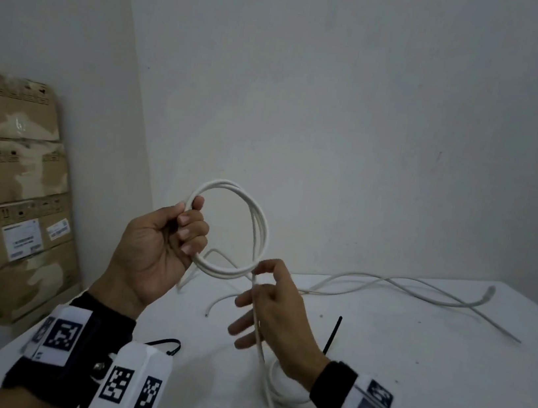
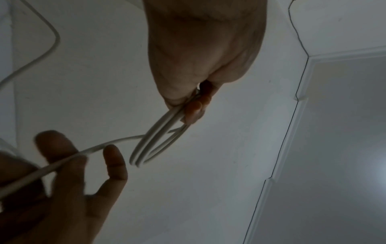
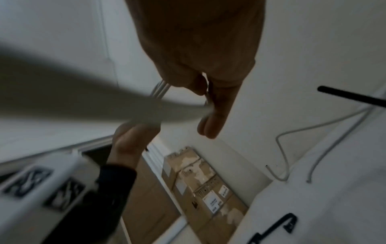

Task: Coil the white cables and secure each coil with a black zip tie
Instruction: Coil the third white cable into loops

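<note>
My left hand (image 1: 188,223) grips a white cable coil (image 1: 265,234) of about three loops, held upright above the white table (image 1: 426,381). In the left wrist view the coil (image 2: 150,145) juts out from the curled fingers (image 2: 195,110). Just right of the coil, my right hand (image 1: 259,271) pinches the loose strand (image 1: 259,337) between thumb and index, its other fingers spread. That strand runs down past my right wrist. One black zip tie (image 1: 332,337) shows behind my right hand. Another zip tie (image 1: 166,345) lies by my left wrist.
A second white coil (image 1: 283,399) lies on the table under my right wrist. Loose white cables (image 1: 387,286) sprawl across the table's far right side. Stacked cardboard boxes (image 1: 15,202) stand on the floor to the left. The wall rises close behind the table.
</note>
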The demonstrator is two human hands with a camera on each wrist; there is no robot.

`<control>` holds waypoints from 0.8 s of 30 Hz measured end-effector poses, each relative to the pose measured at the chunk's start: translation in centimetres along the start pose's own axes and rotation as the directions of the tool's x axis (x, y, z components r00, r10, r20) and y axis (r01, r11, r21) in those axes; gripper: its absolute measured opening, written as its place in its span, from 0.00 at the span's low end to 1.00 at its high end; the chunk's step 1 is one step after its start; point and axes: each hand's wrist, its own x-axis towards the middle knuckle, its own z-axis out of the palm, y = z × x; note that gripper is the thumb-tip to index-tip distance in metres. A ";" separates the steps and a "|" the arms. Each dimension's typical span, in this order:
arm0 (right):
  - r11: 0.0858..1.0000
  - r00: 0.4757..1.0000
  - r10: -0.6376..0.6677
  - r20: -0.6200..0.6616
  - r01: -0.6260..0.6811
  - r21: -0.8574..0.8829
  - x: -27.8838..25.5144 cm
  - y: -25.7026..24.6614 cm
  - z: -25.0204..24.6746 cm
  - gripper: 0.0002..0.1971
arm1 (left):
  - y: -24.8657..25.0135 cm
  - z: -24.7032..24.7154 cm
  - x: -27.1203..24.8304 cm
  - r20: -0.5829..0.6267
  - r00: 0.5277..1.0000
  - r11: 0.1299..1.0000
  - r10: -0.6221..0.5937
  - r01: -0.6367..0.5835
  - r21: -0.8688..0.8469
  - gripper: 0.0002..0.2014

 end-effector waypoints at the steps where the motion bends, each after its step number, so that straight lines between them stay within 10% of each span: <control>1: 0.996 0.999 -0.039 0.021 0.040 -0.075 -0.5 0.4 0.1 0.14 | 0.3 -0.1 0.2 -0.008 1.000 1.000 0.011 -0.011 -0.008 0.12; 7: 0.888 0.975 -0.047 0.219 0.141 -0.439 -1.0 1.3 -0.9 0.20 | 1.2 -0.5 0.9 -0.041 0.997 0.998 0.065 -0.065 0.005 0.19; 15: 0.080 0.732 -0.400 0.551 0.627 -0.775 -0.1 1.5 -1.9 0.15 | 0.1 -0.5 1.0 -0.179 0.977 0.963 0.117 -0.067 0.259 0.10; 19: 0.039 0.667 -0.517 0.537 0.645 -0.763 1.0 0.9 -1.5 0.14 | -1.1 -0.4 0.8 -0.179 0.980 0.963 0.088 -0.038 0.265 0.12; 24: 0.203 0.718 -0.537 0.443 0.620 -0.758 1.5 1.1 -1.2 0.16 | -2.0 -0.1 0.7 -0.155 0.987 0.970 0.031 0.007 0.241 0.12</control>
